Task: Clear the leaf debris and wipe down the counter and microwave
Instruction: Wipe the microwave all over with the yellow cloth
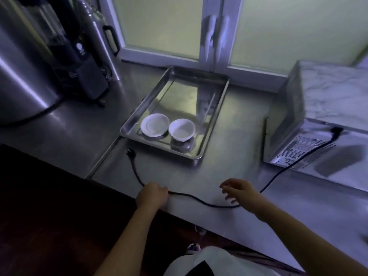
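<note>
Both bare forearms are stretched forward from the lower edge of the view, the left rising almost straight and the right angled in from the lower right corner. The left hand [152,196] is set at the near edge of the surface [199,174], knuckles up, its fingers curled round a black cord [199,201] that is seen passing through the fist. The right hand [239,191] is held apart from it, palm down, fingers spread and loosely curved, with nothing gripped. Whether its fingertips touch the surface cannot be told.
</note>
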The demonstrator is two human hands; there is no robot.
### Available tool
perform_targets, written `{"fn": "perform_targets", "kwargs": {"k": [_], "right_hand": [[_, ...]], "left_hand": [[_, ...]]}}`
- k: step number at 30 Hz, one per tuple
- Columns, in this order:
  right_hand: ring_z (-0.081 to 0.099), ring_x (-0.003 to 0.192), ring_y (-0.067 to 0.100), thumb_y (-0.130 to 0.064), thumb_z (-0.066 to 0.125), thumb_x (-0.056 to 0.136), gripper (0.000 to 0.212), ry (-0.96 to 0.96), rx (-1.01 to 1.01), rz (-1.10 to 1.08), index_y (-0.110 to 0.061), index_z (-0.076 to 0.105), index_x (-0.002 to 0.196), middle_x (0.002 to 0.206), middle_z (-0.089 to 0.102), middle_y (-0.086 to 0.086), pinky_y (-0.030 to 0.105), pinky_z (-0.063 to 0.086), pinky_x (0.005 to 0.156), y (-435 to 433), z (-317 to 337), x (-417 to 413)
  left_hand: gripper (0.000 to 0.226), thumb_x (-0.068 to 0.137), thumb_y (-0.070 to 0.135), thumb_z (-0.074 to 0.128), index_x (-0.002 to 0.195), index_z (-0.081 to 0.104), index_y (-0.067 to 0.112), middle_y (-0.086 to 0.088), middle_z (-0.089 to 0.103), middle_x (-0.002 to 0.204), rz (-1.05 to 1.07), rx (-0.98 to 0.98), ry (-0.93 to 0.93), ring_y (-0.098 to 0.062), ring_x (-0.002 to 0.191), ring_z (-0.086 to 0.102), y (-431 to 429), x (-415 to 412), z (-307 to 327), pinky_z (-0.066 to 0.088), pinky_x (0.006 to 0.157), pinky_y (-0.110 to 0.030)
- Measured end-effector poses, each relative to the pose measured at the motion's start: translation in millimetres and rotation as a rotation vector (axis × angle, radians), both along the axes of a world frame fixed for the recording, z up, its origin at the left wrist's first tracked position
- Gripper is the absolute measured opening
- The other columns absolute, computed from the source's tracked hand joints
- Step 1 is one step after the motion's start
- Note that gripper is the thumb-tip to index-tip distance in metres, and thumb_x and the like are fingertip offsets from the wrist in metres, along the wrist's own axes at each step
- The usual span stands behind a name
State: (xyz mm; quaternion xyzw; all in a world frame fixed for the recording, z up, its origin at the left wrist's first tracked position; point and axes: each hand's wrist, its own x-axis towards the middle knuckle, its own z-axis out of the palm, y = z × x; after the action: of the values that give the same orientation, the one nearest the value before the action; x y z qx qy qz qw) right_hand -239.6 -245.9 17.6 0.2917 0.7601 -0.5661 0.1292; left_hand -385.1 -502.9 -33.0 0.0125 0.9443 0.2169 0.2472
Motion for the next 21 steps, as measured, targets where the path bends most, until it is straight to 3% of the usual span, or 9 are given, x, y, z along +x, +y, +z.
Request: {"fn": "perform_targets", "kwargs": {"k": [2, 6, 8, 11, 15, 18, 21], "right_hand": [[0.069, 0.086, 0.027, -0.014, 0.058, 0.1, 0.013, 0.026, -0.015, -0.12, -0.013, 0.07, 0.102, 0.1, 0.071, 0.012, 0.04, 0.055, 0.082, 16, 0, 26], [0.067, 0.079, 0.021, -0.014, 0.059, 0.099, 0.012, 0.079, -0.095, -0.445, -0.009, 0.07, 0.1, 0.095, 0.07, 0.011, 0.031, 0.052, 0.069, 55, 3, 96], [0.066, 0.075, 0.019, -0.012, 0.059, 0.099, 0.011, 0.112, -0.099, -0.597, -0.009, 0.07, 0.098, 0.091, 0.069, 0.008, 0.027, 0.051, 0.065, 77, 5, 139], [0.063, 0.068, 0.02, -0.006, 0.059, 0.098, 0.011, 0.14, -0.073, -0.84, -0.008, 0.069, 0.095, 0.086, 0.067, 0.01, 0.025, 0.047, 0.059, 111, 6, 213], [0.056, 0.069, 0.021, -0.004, 0.066, 0.092, 0.013, 0.052, 0.124, -1.132, 0.002, 0.07, 0.103, 0.081, 0.063, 0.01, 0.029, 0.041, 0.063, 154, -6, 318], [0.059, 0.081, 0.022, -0.012, 0.074, 0.085, 0.02, -0.113, 0.351, -1.135, -0.007, 0.071, 0.105, 0.093, 0.067, 0.007, 0.03, 0.041, 0.07, 189, -18, 383], [0.061, 0.092, 0.026, -0.019, 0.073, 0.085, 0.034, -0.248, 0.427, -1.038, -0.013, 0.067, 0.118, 0.11, 0.066, 0.008, 0.032, 0.043, 0.076, 223, -35, 419]], "left_hand": [[0.022, 0.091, 0.036, 0.055, 0.072, 0.056, 0.024, 0.011, 0.057, 0.071, -0.125, 0.132, 0.021, -0.018, 0.072, 0.058, 35, 15, 1, 0.039, 0.063, -0.026], [0.012, 0.089, 0.027, 0.065, 0.081, 0.064, 0.036, 0.015, 0.066, 0.075, -0.415, 0.382, -0.136, -0.007, 0.072, 0.063, 123, 62, 9, 0.049, 0.069, -0.025], [0.018, 0.09, 0.025, 0.065, 0.083, 0.064, 0.041, 0.014, 0.069, 0.081, -0.546, 0.418, -0.205, -0.002, 0.074, 0.064, 167, 88, 11, 0.05, 0.073, -0.021], [0.016, 0.092, 0.024, 0.065, 0.089, 0.065, 0.039, 0.009, 0.071, 0.091, -0.723, 0.421, -0.298, -0.01, 0.086, 0.067, 227, 134, 12, 0.05, 0.076, -0.018], [0.011, 0.091, 0.028, 0.066, 0.091, 0.069, 0.038, 0.009, 0.073, 0.094, -0.898, 0.357, -0.349, -0.006, 0.09, 0.067, 284, 200, 11, 0.049, 0.079, -0.018], [0.012, 0.092, 0.021, 0.067, 0.091, 0.071, 0.033, 0.004, 0.075, 0.094, -0.957, 0.339, -0.385, -0.009, 0.086, 0.067, 312, 240, 8, 0.049, 0.078, -0.018], [0.015, 0.091, 0.015, 0.067, 0.091, 0.071, 0.03, -0.001, 0.074, 0.091, -0.949, 0.305, -0.405, -0.012, 0.081, 0.066, 333, 269, 1, 0.052, 0.081, -0.026]]}}
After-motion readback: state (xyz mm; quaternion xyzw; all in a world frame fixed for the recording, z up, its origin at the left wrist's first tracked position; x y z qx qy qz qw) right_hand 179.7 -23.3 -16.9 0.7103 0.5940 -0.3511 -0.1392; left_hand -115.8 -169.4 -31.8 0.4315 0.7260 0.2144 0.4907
